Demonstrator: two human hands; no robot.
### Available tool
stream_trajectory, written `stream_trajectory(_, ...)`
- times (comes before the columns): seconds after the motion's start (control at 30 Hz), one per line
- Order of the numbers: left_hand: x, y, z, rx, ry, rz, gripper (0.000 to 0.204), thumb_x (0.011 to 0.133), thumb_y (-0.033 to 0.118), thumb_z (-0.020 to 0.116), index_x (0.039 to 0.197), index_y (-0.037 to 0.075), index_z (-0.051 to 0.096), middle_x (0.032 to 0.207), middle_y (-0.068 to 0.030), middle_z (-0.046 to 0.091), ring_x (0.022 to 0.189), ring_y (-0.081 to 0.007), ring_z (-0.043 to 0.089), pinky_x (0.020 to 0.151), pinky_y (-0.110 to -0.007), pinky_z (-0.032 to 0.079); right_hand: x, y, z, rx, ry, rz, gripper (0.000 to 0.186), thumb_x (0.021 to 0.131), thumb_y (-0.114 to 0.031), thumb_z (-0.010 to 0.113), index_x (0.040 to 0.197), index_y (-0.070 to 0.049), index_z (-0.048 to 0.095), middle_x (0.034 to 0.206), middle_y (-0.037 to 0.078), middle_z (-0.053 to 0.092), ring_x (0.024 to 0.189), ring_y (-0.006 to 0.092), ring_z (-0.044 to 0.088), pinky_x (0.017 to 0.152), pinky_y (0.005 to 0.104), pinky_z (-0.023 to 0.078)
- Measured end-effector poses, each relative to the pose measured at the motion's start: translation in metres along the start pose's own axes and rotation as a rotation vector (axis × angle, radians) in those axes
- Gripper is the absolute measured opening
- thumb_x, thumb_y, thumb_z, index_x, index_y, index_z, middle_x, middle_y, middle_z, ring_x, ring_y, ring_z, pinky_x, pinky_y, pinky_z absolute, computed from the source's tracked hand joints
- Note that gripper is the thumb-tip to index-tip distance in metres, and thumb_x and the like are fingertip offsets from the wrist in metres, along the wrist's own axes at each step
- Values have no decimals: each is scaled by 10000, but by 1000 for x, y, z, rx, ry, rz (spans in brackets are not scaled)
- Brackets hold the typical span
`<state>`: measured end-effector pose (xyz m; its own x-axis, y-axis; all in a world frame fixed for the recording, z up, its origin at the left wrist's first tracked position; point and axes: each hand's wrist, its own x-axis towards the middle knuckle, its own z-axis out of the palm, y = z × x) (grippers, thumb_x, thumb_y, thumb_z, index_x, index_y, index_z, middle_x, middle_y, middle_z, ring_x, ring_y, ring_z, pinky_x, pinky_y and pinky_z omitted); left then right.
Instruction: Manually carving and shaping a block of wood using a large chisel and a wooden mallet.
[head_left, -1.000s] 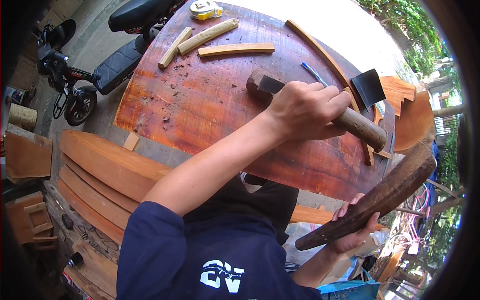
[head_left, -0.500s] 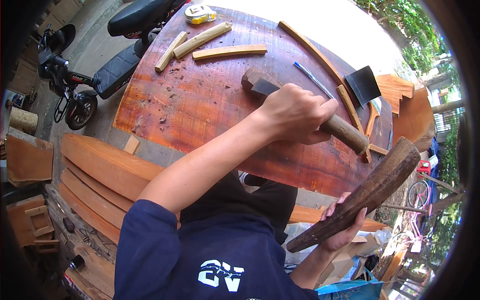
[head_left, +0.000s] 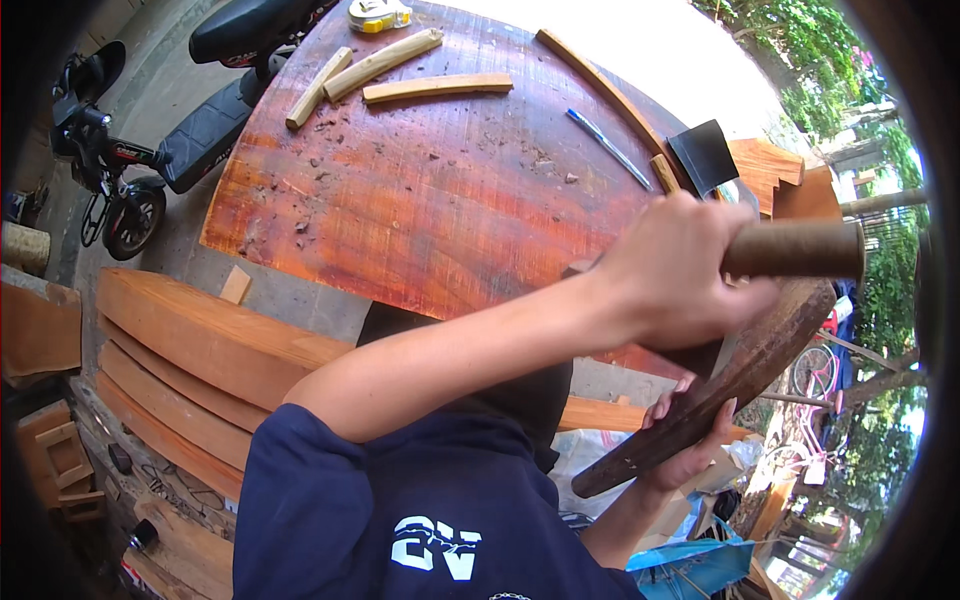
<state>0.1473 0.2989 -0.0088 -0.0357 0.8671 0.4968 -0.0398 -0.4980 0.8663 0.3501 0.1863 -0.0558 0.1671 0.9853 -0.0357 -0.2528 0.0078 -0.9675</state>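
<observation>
My left hand (head_left: 690, 275) is closed round the thick round handle of a wooden-handled bladed tool (head_left: 805, 248). Part of its dark flat blade shows below my fist, over the work; the rest is behind my hand, so its exact kind is unclear. A long, dark brown, slightly curved piece of wood (head_left: 650, 455) slants from my lap up to the right. Gripping its lower half is my right hand (head_left: 690, 460), thumb on one side and fingers on the other. The tool covers part of the wood's upper end.
On the reddish table (head_left: 400, 180) are several pale wood sticks (head_left: 437, 88), a tape measure (head_left: 380, 14), a blue pen (head_left: 608, 148), a long thin strip (head_left: 600, 90) and a black flat piece (head_left: 703, 158). Curved boards (head_left: 200, 315) are stacked at left, near a motorbike (head_left: 190, 150).
My left hand has come down and right with the tool, from above the table to over the dark wood. The right hand keeps its hold. The whole view has shifted slightly.
</observation>
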Motion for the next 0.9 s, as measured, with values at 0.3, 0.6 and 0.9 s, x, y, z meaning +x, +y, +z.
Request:
stream_trajectory(0.3, 13, -30, -21, -191, 229, -76, 344, 870, 320, 672, 837, -22, 667, 681, -37, 640, 622, -83, 583, 571, -275, 456, -2, -19, 19, -118, -114, -127, 497, 1096, -462, 368, 1254, -2, 467, 1018, 135, 534, 673, 146, 581, 490, 249, 517)
stream_trajectory(0.6, 3, -18, -20, -138, 384, -7, 323, 812, 297, 679, 830, -25, 660, 667, -162, 675, 607, -264, 680, 628, -385, 534, -2, -39, 85, -175, -243, -296, 744, 1019, -446, 478, 1488, 104, 304, 1369, 343, 524, 604, 188, 633, 490, 265, 532)
stream_trajectory(0.9, -18, -22, -38, 10, 28, 73, 325, 989, 216, 731, 1179, -6, 588, 816, -26, 636, 744, -71, 581, 621, -271, 465, -7, -37, 110, -215, -102, -234, 649, 1064, -436, 366, 1404, 114, 427, 651, 157, 581, 500, 157, 530, 481, 241, 432)
